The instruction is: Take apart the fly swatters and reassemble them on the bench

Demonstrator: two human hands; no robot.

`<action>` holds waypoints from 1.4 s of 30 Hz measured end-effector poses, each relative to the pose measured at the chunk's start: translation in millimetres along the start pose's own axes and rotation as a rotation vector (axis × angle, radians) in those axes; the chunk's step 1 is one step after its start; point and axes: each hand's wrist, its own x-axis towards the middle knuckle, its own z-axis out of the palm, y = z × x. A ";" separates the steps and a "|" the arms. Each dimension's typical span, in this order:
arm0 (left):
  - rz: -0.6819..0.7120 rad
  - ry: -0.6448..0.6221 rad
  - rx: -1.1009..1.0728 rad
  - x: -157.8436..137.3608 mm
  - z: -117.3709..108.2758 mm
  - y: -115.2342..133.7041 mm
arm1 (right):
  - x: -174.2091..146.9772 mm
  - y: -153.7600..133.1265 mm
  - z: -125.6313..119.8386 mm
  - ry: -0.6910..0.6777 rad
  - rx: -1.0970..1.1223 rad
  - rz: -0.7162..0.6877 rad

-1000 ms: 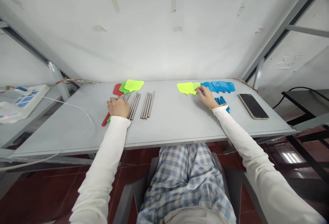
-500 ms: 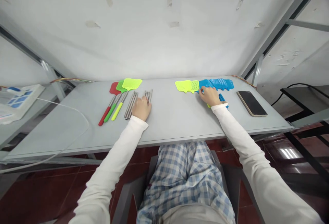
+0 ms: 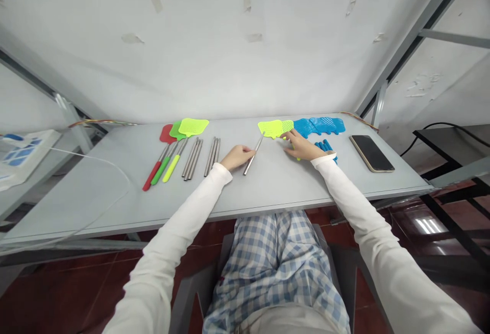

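Observation:
My left hand [image 3: 238, 158] pinches a thin metal rod [image 3: 250, 163] near its middle; the rod slants, its upper tip close to a yellow fly swatter head [image 3: 271, 128]. My right hand [image 3: 301, 147] has its fingers apart, with fingertips at the lower edge of a second yellow swatter head [image 3: 288, 125]. Beneath that hand a bit of yellow handle shows; the rest is hidden. Blue swatter heads [image 3: 325, 125] overlap in a row to the right, and blue handles [image 3: 325, 146] lie below them, partly covered by my right wrist.
Two bunches of metal rods [image 3: 192, 159] [image 3: 212, 156] lie left of my left hand. Farther left are red, green and yellow swatters [image 3: 171, 166] with rods and handles joined. A phone [image 3: 371, 153] lies at the right, and a white cable [image 3: 118, 170] crosses the table's left side.
My left hand has moved right from the rod bunches, carrying one rod towards the yellow heads. My right hand has shifted slightly left and its fingers have spread, uncovering more blue handles.

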 end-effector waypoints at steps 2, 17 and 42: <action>-0.029 -0.176 -0.372 9.8 13.1 5.5 | 0.2 2.3 -0.3 0.024 -0.027 -0.020; 0.089 -0.076 -1.008 15.5 37.1 1.0 | 1.1 -15.3 1.2 -0.084 -0.076 0.004; 0.133 0.109 -1.055 16.8 27.6 4.5 | 7.4 -7.0 10.8 0.083 -0.215 0.007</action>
